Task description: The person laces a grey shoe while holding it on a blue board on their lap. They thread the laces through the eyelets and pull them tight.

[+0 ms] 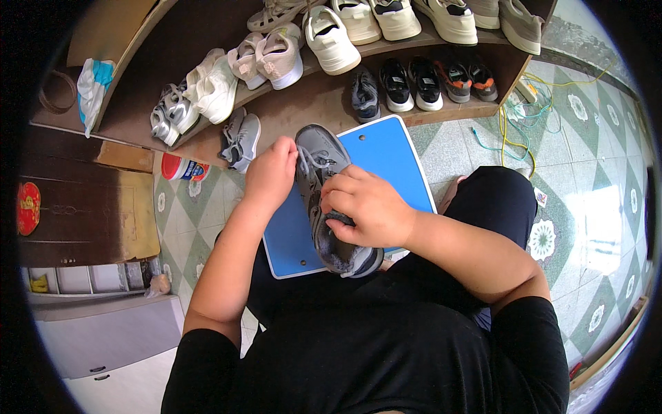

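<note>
A grey lace-up shoe (323,142) with a dark fleecy lining lies on a blue board (385,150) with a white rim, which rests across my lap. Its toe points away from me and its heel is close to my body. My left hand (271,173) is beside the toe end, with its fingertips pinched at the grey shoelace (313,159). Over the shoe's opening, my right hand (370,207) grips the tongue and collar area between thumb and fingers. That hand hides part of the lacing.
Ahead, a wooden shoe rack (315,98) holds several pairs, including white sneakers (333,46) and black shoes (397,85). A red-lidded bucket (181,167) stands at left. Yellow and teal cables (509,132) lie on the tiled floor at right. A dark wooden cabinet (77,207) is far left.
</note>
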`<state>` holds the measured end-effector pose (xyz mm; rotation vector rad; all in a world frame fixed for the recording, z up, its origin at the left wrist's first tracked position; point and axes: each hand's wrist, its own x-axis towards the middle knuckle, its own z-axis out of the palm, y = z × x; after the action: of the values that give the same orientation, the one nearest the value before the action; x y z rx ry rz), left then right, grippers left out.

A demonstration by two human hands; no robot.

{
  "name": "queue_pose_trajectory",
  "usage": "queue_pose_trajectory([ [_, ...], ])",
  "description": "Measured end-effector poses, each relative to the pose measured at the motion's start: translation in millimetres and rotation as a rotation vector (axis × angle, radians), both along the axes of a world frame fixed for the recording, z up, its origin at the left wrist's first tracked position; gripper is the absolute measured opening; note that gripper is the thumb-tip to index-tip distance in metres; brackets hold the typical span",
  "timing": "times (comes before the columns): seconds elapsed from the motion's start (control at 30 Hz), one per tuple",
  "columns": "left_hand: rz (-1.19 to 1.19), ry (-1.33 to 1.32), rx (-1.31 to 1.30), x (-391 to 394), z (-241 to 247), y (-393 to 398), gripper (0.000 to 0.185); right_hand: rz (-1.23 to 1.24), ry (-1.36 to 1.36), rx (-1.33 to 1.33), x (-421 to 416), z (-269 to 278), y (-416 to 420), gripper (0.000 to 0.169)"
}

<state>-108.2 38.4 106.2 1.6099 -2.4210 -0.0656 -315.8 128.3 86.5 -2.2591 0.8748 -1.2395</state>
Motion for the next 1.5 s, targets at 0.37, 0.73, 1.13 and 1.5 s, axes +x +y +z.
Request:
queue_pose_trajectory([
  [0.37, 0.024, 0.312, 0.106, 12.4, -30.0, -4.6, 0.015, 0.007, -0.021, -0.008, -0.1, -1.7, -0.8, 0.022],
  [0.73, 0.185, 0.843, 0.483, 17.2, -33.9, 8.4, 0.015, 0.003, -0.021, -0.019, 0.1, -3.7, -1.1, 0.02],
  [1.13, 0.203, 1.068, 0.582, 26.8, -38.7, 13.3, 0.016, 0.016, -0.016, -0.006, -0.1, -3.6, -2.1, 0.021],
  [1.5, 0.184, 1.234, 0.63, 31.9, -48.6, 16.8, 0.015, 0.021, -0.027, 0.004, 1.0, -4.4, -3.2, 0.023],
])
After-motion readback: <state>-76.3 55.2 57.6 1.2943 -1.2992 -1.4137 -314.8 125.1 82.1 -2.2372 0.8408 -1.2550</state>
